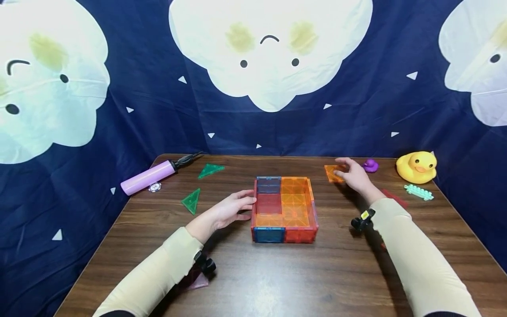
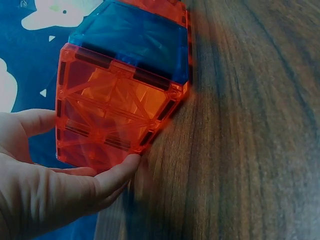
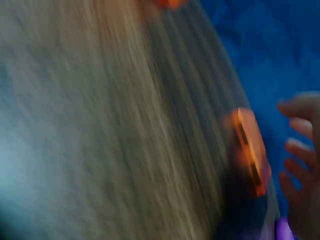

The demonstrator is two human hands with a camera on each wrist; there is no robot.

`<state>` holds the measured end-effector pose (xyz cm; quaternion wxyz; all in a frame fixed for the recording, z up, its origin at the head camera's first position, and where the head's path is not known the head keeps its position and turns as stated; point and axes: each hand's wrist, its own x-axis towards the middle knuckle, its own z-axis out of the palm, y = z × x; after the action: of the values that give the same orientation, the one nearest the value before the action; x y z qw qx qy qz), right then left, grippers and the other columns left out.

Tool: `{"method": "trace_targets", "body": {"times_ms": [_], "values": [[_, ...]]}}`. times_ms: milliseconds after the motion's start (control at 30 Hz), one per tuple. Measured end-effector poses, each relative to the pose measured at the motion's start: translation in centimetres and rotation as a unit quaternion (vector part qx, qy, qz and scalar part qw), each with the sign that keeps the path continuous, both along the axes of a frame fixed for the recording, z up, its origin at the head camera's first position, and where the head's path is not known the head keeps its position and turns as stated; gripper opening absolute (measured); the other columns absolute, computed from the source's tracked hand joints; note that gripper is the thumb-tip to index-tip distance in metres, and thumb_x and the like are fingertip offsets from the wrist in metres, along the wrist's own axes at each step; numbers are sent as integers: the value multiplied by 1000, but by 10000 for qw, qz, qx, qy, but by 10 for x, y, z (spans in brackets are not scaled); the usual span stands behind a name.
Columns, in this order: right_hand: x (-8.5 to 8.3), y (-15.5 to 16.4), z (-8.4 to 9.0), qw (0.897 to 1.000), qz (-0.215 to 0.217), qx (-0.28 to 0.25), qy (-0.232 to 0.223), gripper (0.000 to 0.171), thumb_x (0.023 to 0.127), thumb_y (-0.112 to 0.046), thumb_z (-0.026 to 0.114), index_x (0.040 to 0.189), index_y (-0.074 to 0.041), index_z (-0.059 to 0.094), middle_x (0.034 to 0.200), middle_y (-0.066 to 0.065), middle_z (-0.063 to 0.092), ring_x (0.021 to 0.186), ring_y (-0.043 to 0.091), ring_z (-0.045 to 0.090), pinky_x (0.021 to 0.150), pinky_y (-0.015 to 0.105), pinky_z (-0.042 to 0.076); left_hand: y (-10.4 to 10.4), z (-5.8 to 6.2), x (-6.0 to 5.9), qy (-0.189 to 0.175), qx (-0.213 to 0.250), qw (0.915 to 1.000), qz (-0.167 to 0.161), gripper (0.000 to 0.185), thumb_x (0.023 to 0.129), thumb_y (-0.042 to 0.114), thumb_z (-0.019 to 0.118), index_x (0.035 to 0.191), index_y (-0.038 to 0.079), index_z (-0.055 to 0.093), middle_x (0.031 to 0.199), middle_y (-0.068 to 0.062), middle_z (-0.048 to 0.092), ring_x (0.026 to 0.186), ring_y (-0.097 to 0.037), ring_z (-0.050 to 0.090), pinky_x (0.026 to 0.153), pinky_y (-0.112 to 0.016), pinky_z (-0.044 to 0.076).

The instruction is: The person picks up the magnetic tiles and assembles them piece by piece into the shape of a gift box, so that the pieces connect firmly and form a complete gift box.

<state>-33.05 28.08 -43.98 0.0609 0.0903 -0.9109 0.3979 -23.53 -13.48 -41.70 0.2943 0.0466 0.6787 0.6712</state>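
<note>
An open-topped box (image 1: 269,235) of translucent magnetic tiles in red, blue and orange stands mid-table. My left hand (image 1: 234,209) rests against its left side, fingers extended and touching the red tile wall (image 2: 107,107). At the back right lies a loose orange square tile (image 1: 332,174). Over it hovers my right hand (image 1: 354,175), fingers loosely bent and holding nothing. In the blurred right wrist view a gap shows between that hand (image 3: 305,165) and the orange tile (image 3: 251,150).
Green triangle tiles (image 1: 192,201) and a lilac pump (image 1: 148,177) lie at the left, beside a poker chip (image 1: 155,187). Right of my right hand are a purple duck (image 1: 370,166), a yellow duck (image 1: 416,167) and a mint toy strip (image 1: 419,192). A pink tile (image 1: 199,282) lies under my left forearm.
</note>
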Motion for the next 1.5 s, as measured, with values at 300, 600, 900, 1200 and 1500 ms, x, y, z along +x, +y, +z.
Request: {"method": "trace_targets", "body": {"times_ms": [300, 600, 900, 1200, 1500], "values": [[-12, 17, -12, 9875, 1017, 1203, -93, 71, 90, -21, 74, 145, 12, 44, 150, 37, 38, 142, 53, 28, 116, 63, 21, 7, 2, 3, 26, 89, 9996, 284, 59, 107, 16, 48, 157, -4, 27, 149, -29, 46, 134, -42, 46, 112, -53, 38], [-11, 10, -21, 9871, 629, 1405, 447, 63, 87, -23, 77, 136, 10, 56, 137, 33, 52, 127, 52, 41, 108, 61, 31, 11, -3, 9, 237, 185, 9976, 627, 60, 105, 16, 49, 157, -4, 28, 151, -27, 44, 138, -42, 41, 112, -54, 37], [-3, -1, -16, 9906, 31, 1321, 364, 75, 86, -31, 78, 139, 14, 51, 131, 35, 49, 117, 49, 42, 99, 59, 37, 18, -8, 17, 503, 266, 9941, 928, 56, 107, 14, 48, 157, -4, 30, 153, -26, 42, 137, -40, 43, 109, -54, 41], [8, -38, 24, 9956, 123, 722, 584, 68, 88, -33, 78, 136, 10, 56, 125, 28, 52, 117, 43, 44, 99, 54, 38, 22, -9, 20, 683, 344, 9896, 1219, 54, 106, 12, 49, 157, 0, 33, 156, -24, 39, 139, -39, 43, 107, -58, 42], [37, -103, 65, 9897, 1031, 705, 697, 67, 85, -31, 82, 137, 4, 59, 120, 19, 53, 110, 34, 45, 91, 48, 42, 20, -12, 20, 501, 583, 9907, 1119, 61, 102, 9, 51, 159, 2, 29, 159, -22, 35, 137, -39, 43, 109, -58, 39]]}}
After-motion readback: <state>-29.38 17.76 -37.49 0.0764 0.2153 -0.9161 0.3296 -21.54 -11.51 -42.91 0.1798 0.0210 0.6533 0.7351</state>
